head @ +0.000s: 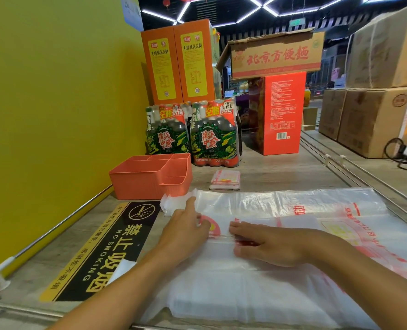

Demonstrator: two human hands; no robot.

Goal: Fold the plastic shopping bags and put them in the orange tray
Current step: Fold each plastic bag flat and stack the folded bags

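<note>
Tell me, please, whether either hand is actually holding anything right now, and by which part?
Nothing is gripped: the left hand and right hand both press flat on the spread plastic bag.

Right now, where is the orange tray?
In the head view the orange tray sits left of centre by the yellow wall, in front of the bottle packs, just beyond the left hand.

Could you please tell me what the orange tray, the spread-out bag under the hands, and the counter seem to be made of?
Orange tray: likely moulded plastic, matte, with even colour, ribbed walls and thin dividers.
Spread-out bag: thin translucent plastic film, glossy and crinkled, printed in red; the counter shows through it.
Counter: looks like wood-grain laminate or wood, grey-brown and dull; which one cannot be told.
</note>
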